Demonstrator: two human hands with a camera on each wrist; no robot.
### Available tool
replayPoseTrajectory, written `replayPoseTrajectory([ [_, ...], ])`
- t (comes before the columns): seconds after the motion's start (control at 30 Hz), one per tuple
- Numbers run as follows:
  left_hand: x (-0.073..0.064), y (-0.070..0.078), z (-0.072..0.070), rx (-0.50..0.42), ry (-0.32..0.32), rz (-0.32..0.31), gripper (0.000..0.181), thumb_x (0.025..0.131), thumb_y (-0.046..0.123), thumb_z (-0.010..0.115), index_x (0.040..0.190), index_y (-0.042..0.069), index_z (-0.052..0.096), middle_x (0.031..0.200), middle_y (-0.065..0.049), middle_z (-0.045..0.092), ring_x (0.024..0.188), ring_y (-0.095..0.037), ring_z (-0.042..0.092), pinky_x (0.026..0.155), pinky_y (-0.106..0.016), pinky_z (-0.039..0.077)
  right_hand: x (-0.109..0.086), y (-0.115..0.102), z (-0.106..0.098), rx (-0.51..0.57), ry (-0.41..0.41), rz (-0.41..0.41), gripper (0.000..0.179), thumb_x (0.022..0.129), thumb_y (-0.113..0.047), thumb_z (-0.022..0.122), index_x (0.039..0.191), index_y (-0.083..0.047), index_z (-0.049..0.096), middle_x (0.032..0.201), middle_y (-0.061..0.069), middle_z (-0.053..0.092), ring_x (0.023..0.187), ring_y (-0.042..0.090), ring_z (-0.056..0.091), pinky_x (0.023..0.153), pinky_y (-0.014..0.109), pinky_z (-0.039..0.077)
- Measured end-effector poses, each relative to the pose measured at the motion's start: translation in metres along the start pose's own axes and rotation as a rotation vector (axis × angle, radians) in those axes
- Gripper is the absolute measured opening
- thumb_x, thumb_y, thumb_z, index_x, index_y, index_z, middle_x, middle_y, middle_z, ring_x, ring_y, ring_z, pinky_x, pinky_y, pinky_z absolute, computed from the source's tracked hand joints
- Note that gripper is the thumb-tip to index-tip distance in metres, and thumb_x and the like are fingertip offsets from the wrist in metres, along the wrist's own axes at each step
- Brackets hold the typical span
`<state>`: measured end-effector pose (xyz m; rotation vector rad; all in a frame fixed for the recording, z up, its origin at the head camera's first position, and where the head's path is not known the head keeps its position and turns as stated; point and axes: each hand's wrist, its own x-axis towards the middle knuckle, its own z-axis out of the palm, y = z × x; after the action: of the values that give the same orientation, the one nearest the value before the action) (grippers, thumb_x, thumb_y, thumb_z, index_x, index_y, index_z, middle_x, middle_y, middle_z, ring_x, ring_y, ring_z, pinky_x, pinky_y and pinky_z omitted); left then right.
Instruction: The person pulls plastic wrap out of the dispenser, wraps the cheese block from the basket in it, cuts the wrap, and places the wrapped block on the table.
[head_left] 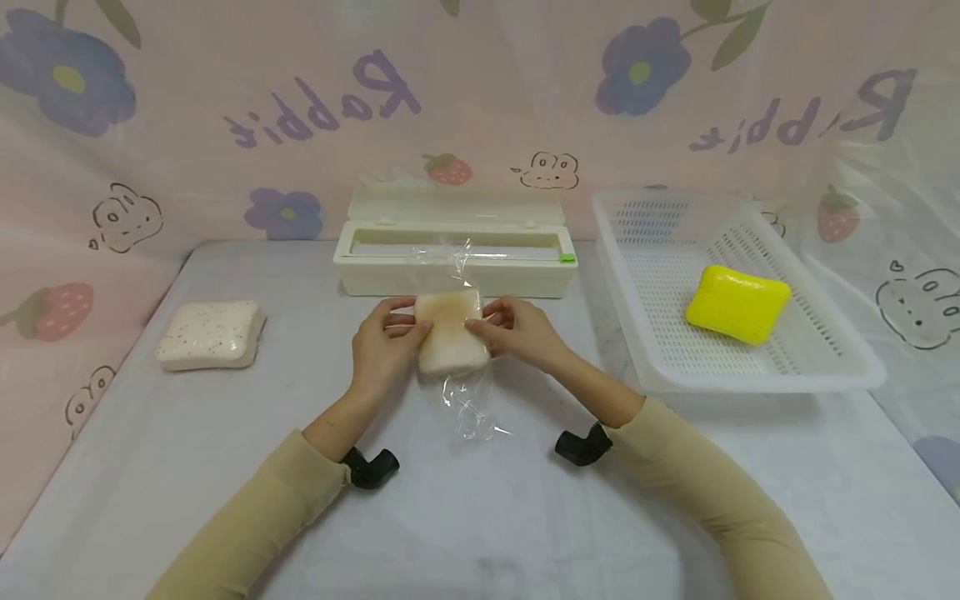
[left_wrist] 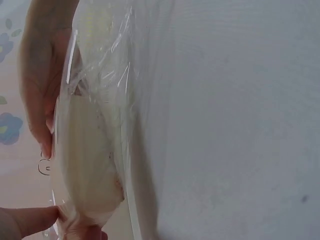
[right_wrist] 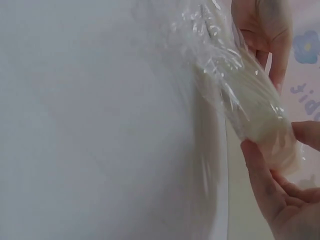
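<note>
In the head view a cream, pillow-shaped block (head_left: 452, 333) is wrapped in clear cling film (head_left: 468, 412), its loose ends sticking out at the far and near sides. My left hand (head_left: 382, 346) grips the block's left edge, thumb on top and fingers beneath. At the right edge my right hand (head_left: 525, 333) pinches it the same way. The left wrist view shows the wrapped block (left_wrist: 90, 150) tilted on edge, film stretched over it. In the right wrist view film (right_wrist: 235, 85) lies creased along the block, with fingertips (right_wrist: 252, 150) pressing its lower end.
Behind the hands stands a white cling film dispenser (head_left: 457, 279), lid raised, with a green slider (head_left: 567, 257). A white perforated basket (head_left: 637, 333) at the right holds a yellow pillow-shaped block (head_left: 738, 304). A white speckled block (head_left: 210, 335) lies on the left of the table (head_left: 465, 517).
</note>
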<state>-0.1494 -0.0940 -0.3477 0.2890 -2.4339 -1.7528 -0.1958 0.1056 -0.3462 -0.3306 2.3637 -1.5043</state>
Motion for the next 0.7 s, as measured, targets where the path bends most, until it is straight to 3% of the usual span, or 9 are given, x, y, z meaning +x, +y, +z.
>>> replayPoseTrajectory([
  [0.13, -0.001, -0.001, -0.003, 0.025, -0.061, -0.016, 0.041, 0.084, 0.014, 0.072, 0.122, 0.006, 0.061, 0.106, -0.020, 0.067, 0.096, -0.027, 0.069, 0.073, -0.026, 0.057, -0.007, 0.005, 0.001, 0.025, -0.035, 0.040, 0.046, 0.088, -0.029, 0.069, 0.116, 0.005, 0.055, 0.097, 0.016, 0.066, 0.070, 0.015, 0.068, 0.068, 0.033, 0.059],
  [0.3, -0.001, -0.003, -0.005, 0.027, -0.137, -0.098, 0.041, 0.083, 0.013, 0.073, 0.122, 0.006, 0.061, 0.106, -0.019, 0.066, 0.086, -0.018, 0.068, 0.071, -0.026, 0.058, -0.014, 0.009, 0.004, 0.032, -0.052, 0.086, 0.044, 0.088, -0.028, 0.069, 0.114, 0.005, 0.055, 0.095, 0.015, 0.066, 0.070, 0.014, 0.066, 0.068, 0.033, 0.059],
  [0.47, -0.001, -0.004, -0.006, 0.068, -0.176, -0.150, 0.042, 0.083, 0.015, 0.074, 0.122, 0.008, 0.061, 0.106, -0.018, 0.066, 0.074, -0.011, 0.066, 0.071, -0.028, 0.058, -0.018, 0.013, 0.007, 0.057, -0.058, 0.121, 0.044, 0.087, -0.028, 0.069, 0.112, 0.005, 0.056, 0.093, 0.014, 0.065, 0.072, 0.014, 0.065, 0.067, 0.033, 0.059],
  [0.7, 0.001, -0.005, -0.007, 0.119, -0.217, -0.165, 0.044, 0.082, 0.017, 0.075, 0.122, 0.005, 0.061, 0.102, -0.017, 0.067, 0.069, -0.011, 0.065, 0.072, -0.029, 0.057, -0.019, 0.021, 0.008, 0.080, -0.083, 0.157, 0.044, 0.087, -0.029, 0.070, 0.111, 0.006, 0.055, 0.092, 0.013, 0.065, 0.072, 0.014, 0.066, 0.065, 0.034, 0.059],
])
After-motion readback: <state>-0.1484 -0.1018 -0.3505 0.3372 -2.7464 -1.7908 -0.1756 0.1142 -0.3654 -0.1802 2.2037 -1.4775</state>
